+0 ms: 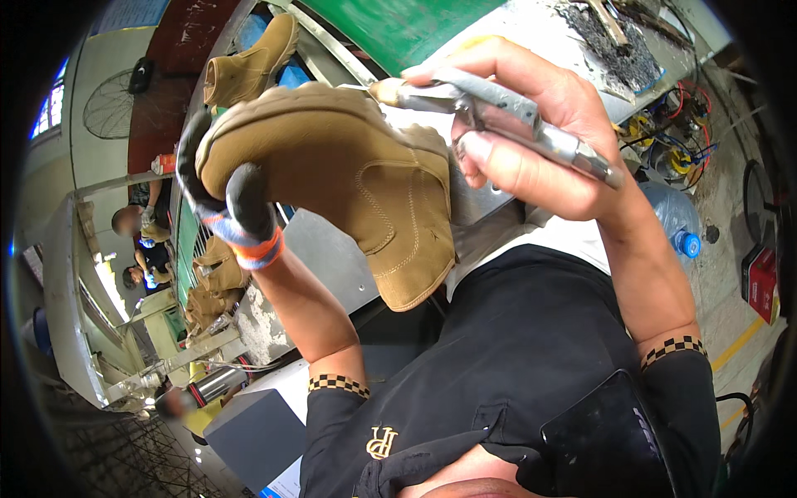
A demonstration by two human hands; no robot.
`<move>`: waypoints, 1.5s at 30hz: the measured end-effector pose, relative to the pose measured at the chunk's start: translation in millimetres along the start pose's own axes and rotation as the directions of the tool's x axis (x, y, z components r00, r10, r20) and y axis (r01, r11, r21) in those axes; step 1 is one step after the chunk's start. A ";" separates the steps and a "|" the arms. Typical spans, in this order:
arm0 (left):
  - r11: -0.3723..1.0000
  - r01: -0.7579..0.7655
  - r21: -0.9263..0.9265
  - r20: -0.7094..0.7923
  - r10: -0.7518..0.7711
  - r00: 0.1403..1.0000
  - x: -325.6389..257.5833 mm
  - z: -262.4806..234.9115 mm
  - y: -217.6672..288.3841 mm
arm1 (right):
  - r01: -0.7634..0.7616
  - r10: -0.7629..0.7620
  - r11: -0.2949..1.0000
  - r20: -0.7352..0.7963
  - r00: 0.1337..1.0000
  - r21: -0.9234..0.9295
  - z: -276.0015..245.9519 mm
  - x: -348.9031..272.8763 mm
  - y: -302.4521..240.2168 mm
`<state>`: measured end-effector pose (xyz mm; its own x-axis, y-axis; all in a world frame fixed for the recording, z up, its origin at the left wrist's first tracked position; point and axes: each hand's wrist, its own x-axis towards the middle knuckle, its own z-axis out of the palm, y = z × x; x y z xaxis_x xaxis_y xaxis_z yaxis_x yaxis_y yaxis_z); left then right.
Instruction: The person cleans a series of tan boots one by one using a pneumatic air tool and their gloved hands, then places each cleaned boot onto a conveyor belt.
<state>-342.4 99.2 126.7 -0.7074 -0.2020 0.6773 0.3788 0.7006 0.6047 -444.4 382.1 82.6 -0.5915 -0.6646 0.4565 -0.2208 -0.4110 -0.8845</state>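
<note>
My left hand [237,207], in a dark glove with a blue and orange cuff, is closed around the toe of a tan ankle boot [332,183]. The boot is tilted, its thick sole turned up and its shaft pointing down toward my chest. My bare right hand [540,124] grips a silver metal hand tool [506,112] with a lever along its side and a narrow pointed tip. That tip is right beside the edge of the sole; whether it touches, I cannot tell.
Another tan boot [253,66] stands at the upper left, and several more [216,278] sit to the left. A green surface [374,25] lies beyond. Cables [681,133], a blue-capped plastic bottle [668,216] and a red box [760,282] are at right. Co-workers [148,224] are at far left.
</note>
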 end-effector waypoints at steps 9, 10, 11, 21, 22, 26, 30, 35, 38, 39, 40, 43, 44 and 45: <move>0.957 0.177 -0.229 0.110 -0.155 0.982 30.9 17.4 -4.8 | 0.456 -0.457 0.882 0.019 0.889 -0.117 26.1 75.4 4.3; 0.957 0.175 -0.233 0.112 -0.152 0.982 34.8 17.2 -9.9 | 0.435 -0.445 0.889 -0.045 0.894 -0.144 29.0 76.1 4.4; 0.951 0.170 -0.256 0.124 -0.142 0.982 37.6 17.0 -16.5 | 0.415 -0.449 0.883 -0.136 0.883 -0.219 37.0 78.1 2.8; 0.940 0.181 -0.290 0.199 -0.126 0.972 54.0 5.1 -83.8 | 0.015 0.005 0.988 -0.133 0.991 0.152 23.5 30.7 57.4; 0.930 0.195 -0.311 0.207 -0.134 0.969 54.7 5.8 -88.0 | -0.041 0.084 0.960 -0.144 0.986 0.278 26.9 23.9 62.0; 0.895 0.249 -0.370 0.197 -0.186 0.963 56.5 6.1 -100.5 | -0.164 0.191 0.966 -0.123 0.974 0.202 29.8 -9.3 83.4; 0.797 0.360 -0.485 0.364 -0.190 0.912 60.1 2.3 -110.1 | -0.212 0.246 0.939 -0.100 0.964 0.269 41.7 -25.5 94.2; 0.732 0.429 -0.530 0.313 -0.301 0.901 45.6 6.7 -148.8 | -0.234 0.259 0.942 -0.080 0.962 0.242 37.1 -32.3 98.8; 0.720 0.502 -0.478 0.323 -0.387 0.863 40.5 0.9 -135.9 | -0.197 0.223 0.954 -0.094 0.970 0.225 38.1 -39.8 105.7; 0.660 0.545 -0.517 0.358 -0.412 0.838 34.1 -3.3 -136.8 | -0.198 0.227 0.949 -0.095 0.969 0.245 39.8 -42.2 106.6; 0.594 0.585 -0.552 0.394 -0.432 0.811 28.0 -7.0 -138.2 | -0.199 0.232 0.944 -0.098 0.968 0.264 41.4 -44.4 107.4; 0.365 0.644 -0.673 0.514 -0.396 0.761 18.3 -6.7 -137.1 | -0.190 0.225 0.948 -0.120 0.967 0.254 39.4 -50.9 107.7; 0.343 0.680 -0.648 0.454 -0.543 0.706 9.3 -9.2 -129.4 | -0.184 0.219 0.953 -0.127 0.967 0.240 38.5 -53.1 107.8; 0.354 0.687 -0.634 0.381 -0.630 0.677 5.3 -4.8 -90.0 | -0.205 0.242 0.939 -0.107 0.964 0.275 42.0 -53.4 104.7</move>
<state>-377.4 31.7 77.8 -0.9449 -0.3170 -0.0823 0.0265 -0.3244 0.9455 -403.4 348.4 -30.3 -0.7068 -0.6736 0.2160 0.1270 -0.4213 -0.8980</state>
